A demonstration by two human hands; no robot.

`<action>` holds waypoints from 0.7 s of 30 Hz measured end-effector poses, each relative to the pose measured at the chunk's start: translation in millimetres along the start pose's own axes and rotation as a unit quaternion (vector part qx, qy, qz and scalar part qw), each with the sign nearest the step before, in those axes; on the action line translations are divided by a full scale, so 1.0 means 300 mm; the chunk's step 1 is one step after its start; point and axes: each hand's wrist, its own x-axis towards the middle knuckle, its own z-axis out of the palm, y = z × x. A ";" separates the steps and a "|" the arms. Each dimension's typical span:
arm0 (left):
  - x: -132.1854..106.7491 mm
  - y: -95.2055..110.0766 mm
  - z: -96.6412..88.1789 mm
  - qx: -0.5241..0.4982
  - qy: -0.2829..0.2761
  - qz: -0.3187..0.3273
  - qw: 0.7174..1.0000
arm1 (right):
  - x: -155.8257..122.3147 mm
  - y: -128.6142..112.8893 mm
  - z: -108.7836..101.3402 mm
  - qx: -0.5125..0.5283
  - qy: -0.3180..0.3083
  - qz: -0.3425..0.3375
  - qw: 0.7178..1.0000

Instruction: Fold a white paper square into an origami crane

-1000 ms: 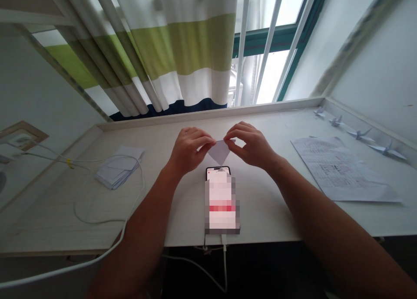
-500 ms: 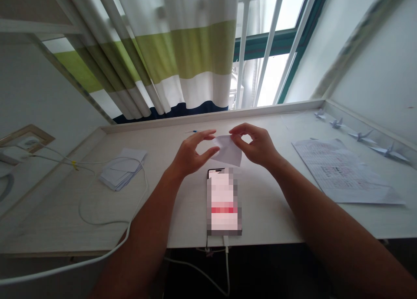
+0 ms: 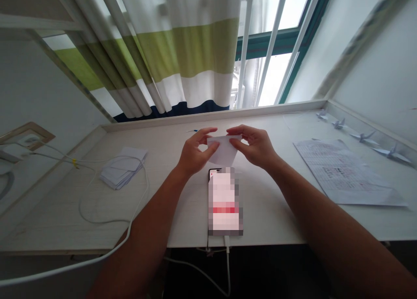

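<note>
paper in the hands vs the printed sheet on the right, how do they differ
The held paper looks blank on the side in view; the printed sheet carries rows of marks. The held paper is smaller than the printed sheet. The held paper is held up by the left hand and right hand, while the printed sheet lies on the desk. Both are whitish.

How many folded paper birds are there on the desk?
4, in one row along the right side of the desk: the farthest bird, the second bird, the third bird and the nearest bird. None appears covered.
</note>
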 end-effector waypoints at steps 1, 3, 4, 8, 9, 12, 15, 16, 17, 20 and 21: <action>0.000 0.000 0.005 0.002 0.009 -0.002 1.000 | 0.001 0.000 0.000 0.011 0.001 0.003 1.000; -0.002 0.000 0.015 -0.002 0.031 -0.016 0.999 | 0.003 0.003 0.000 0.028 0.004 0.013 1.000; -0.002 0.001 0.019 -0.006 0.043 -0.027 0.999 | 0.004 0.005 -0.001 0.031 0.002 0.018 0.999; -0.003 0.000 0.024 -0.012 0.060 -0.048 0.997 | 0.007 0.017 -0.004 0.022 -0.025 0.027 0.999; -0.003 0.000 0.023 -0.011 0.064 -0.046 0.997 | 0.008 0.018 -0.005 0.015 -0.025 0.027 0.999; -0.001 0.005 0.017 0.000 0.074 -0.038 0.997 | 0.007 0.009 -0.008 -0.030 -0.032 0.019 0.999; -0.002 0.020 0.015 0.004 0.043 -0.033 0.999 | 0.002 -0.012 -0.003 -0.083 -0.078 0.012 0.993; -0.002 0.025 0.016 -0.016 0.034 -0.043 0.998 | 0.000 -0.018 0.001 -0.088 -0.087 0.021 0.992; -0.002 0.030 0.017 -0.052 0.031 -0.063 0.996 | -0.002 -0.023 0.006 -0.081 -0.085 0.036 0.992; 0.001 0.035 0.018 -0.161 0.021 -0.133 0.978 | -0.004 -0.027 0.017 -0.007 -0.052 0.085 0.995; 0.002 0.035 0.016 -0.180 0.017 -0.150 0.972 | -0.003 -0.025 0.019 0.023 -0.050 0.099 0.994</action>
